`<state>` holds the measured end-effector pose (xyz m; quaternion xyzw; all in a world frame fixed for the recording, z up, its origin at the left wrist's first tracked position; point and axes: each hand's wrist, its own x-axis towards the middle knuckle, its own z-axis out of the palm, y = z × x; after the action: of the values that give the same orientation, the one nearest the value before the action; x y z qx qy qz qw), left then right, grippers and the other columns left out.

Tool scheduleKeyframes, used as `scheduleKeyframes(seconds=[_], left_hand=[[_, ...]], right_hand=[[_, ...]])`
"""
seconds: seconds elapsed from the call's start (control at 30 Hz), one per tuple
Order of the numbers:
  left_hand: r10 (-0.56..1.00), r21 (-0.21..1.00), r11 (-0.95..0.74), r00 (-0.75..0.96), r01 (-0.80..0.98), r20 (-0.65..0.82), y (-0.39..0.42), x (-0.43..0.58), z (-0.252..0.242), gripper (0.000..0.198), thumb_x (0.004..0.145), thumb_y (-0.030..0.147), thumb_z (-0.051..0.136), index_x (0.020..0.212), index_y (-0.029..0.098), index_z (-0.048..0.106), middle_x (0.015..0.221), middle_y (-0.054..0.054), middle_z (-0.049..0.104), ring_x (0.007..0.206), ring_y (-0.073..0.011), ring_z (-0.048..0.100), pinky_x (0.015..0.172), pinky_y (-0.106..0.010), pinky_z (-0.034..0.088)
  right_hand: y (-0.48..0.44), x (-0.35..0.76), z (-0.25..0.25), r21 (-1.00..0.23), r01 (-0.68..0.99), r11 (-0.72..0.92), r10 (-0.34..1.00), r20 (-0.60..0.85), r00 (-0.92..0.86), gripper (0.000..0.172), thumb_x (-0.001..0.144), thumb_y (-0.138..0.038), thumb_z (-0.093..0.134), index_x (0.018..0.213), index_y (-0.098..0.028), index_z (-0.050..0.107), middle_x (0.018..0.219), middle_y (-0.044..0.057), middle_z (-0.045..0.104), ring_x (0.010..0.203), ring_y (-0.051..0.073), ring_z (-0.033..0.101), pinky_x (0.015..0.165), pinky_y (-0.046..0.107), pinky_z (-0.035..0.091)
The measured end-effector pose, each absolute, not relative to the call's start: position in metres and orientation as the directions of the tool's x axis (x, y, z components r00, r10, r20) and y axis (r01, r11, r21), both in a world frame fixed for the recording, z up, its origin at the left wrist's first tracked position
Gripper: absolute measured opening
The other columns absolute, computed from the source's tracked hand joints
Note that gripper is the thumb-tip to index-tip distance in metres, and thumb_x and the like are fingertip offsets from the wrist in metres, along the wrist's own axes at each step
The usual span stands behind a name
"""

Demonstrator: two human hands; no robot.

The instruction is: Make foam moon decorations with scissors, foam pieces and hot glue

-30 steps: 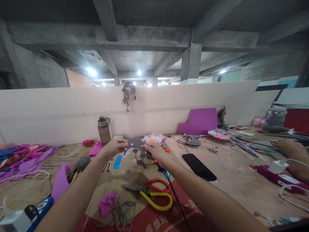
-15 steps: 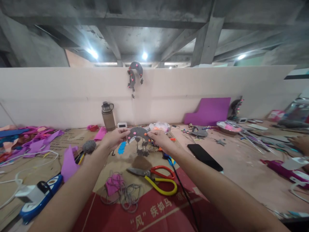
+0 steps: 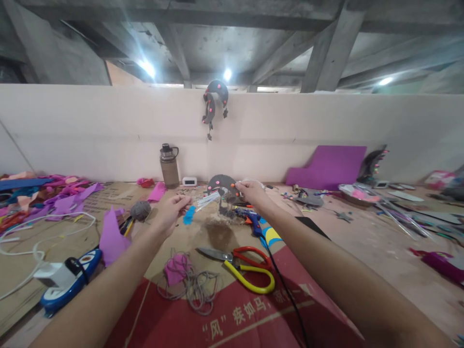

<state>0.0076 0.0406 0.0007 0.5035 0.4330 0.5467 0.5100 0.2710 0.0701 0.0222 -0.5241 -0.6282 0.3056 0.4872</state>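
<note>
My right hand [image 3: 251, 191] pinches a grey felt crescent [image 3: 221, 183] dotted with pink and orange spots, small grey shapes dangling under it. My left hand [image 3: 173, 209] has let go of the crescent and hovers lower left of it, fingers loosely curled near some clear sticks [image 3: 206, 200] and a blue scrap [image 3: 188, 215]. A matching finished crescent [image 3: 213, 101] hangs on the white partition above.
Red-and-yellow scissors [image 3: 242, 266] and a tangle of grey cord with pink felt [image 3: 186, 280] lie in front. A blue-orange glue gun [image 3: 250, 217], brown bottle [image 3: 168, 166], purple felt scraps [image 3: 54, 198], purple foam sheet [image 3: 326, 166] and a charger on a blue object [image 3: 65, 278] surround them.
My left hand released the crescent and dropped down-left. My right hand alone now holds it, lifted slightly. The view swung left; the neighbour's hand at right is gone from sight.
</note>
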Motion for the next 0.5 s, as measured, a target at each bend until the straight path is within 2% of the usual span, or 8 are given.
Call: scheduleKeyframes(seconds=[0.2,0.5], left_hand=[[0.991,0.995,-0.092,0.092,-0.036,0.095,0.026,0.007,-0.005,0.036,0.063,0.049,0.078,0.07,0.015,0.066,0.068,0.0,0.061,0.059,-0.009,0.048,0.056,-0.023,0.034],[0.993,0.998,-0.055,0.103,0.021,0.053,0.023,0.008,-0.013,0.037,0.065,0.05,0.076,0.073,0.015,0.066,0.071,0.0,0.06,0.063,-0.0098,0.048,0.059,-0.023,0.035]], right_hand=[[0.095,0.275,0.038,-0.883,0.423,0.204,0.951,0.282,0.128,0.029,0.08,-0.038,0.05,0.073,-0.015,0.067,0.052,-0.004,0.044,0.049,0.009,0.034,0.052,0.023,0.029],[0.13,0.279,0.059,-0.919,0.328,0.218,0.926,0.301,0.229,0.024,0.081,-0.027,0.051,0.073,-0.012,0.067,0.05,-0.005,0.041,0.045,0.007,0.032,0.051,0.023,0.03]])
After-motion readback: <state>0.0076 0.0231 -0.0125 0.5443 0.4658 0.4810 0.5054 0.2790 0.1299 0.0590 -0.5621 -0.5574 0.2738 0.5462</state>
